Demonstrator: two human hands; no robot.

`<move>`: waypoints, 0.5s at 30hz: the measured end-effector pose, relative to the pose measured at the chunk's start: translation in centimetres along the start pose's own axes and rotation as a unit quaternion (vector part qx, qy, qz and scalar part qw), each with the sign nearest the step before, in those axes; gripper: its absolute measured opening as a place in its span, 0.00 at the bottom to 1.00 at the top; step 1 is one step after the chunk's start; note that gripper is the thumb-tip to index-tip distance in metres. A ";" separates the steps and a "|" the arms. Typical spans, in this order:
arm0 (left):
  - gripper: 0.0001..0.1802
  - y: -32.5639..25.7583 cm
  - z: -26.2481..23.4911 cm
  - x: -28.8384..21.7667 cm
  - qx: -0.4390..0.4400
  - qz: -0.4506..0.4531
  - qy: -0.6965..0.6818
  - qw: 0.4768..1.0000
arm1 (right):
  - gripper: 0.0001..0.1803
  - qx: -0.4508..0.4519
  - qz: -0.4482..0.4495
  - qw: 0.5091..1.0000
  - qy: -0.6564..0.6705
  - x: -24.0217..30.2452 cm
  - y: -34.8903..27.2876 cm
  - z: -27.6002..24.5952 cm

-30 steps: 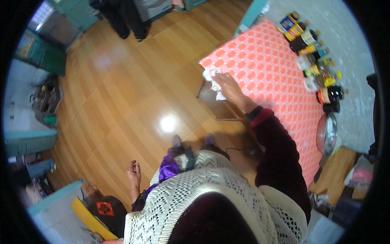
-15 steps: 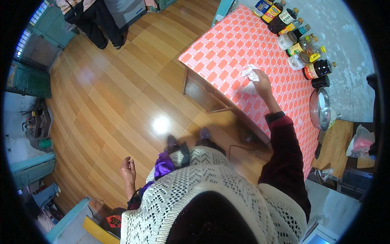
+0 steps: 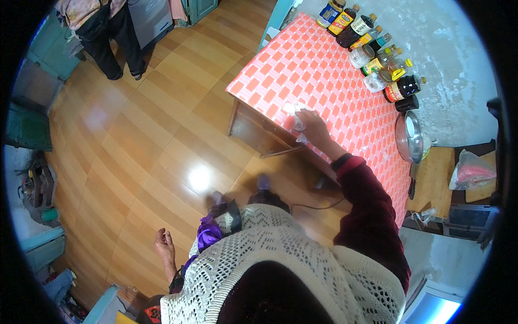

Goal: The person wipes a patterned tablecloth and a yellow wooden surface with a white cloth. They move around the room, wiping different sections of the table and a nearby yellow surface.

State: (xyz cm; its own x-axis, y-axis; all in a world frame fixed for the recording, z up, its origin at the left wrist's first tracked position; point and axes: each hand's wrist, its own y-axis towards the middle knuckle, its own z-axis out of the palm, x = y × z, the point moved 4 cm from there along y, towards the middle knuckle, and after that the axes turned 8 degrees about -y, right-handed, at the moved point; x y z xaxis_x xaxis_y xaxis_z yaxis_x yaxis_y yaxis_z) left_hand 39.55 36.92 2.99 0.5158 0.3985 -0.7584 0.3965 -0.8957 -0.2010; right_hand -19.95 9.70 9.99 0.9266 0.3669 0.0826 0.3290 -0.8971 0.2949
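right hand (image 3: 313, 127) clutches one white cloth (image 3: 292, 108) at one table (image 3: 353, 102); left hand (image 3: 164, 246) half-curled, empty.

Stands as a table (image 3: 372, 146) at right, topped with a red-and-white patterned cover (image 3: 280, 70). Carries bottles (image 3: 353, 35) and jars (image 3: 361, 56) in a row along the right edge, then a metal basin (image 3: 414, 150) nearer. Bears a crumpled white rag (image 3: 291, 107) at the left edge.
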 end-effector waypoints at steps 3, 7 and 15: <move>0.15 1.6 -0.1 0.7 0.010 0.007 0.002 1.000 | 0.18 0.119 0.091 0.989 0.001 -3.0 -0.4 -1.7; 0.15 4.1 0.4 -0.3 0.041 0.006 0.025 0.999 | 0.20 0.147 0.182 0.968 -0.094 -11.2 -1.9 -5.2; 0.15 7.6 5.3 -6.9 0.034 -0.012 0.042 0.998 | 0.21 0.163 0.305 0.935 -0.084 -26.0 1.3 -5.6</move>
State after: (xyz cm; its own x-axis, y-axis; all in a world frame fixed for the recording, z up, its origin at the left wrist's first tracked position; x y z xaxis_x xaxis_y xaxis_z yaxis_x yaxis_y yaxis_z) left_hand 34.93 26.29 3.40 0.5703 0.4319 -0.6987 0.3577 -0.8963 -0.2620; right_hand -44.64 0.35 13.57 0.9665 -0.2559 -0.0173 -0.2565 -0.9642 -0.0670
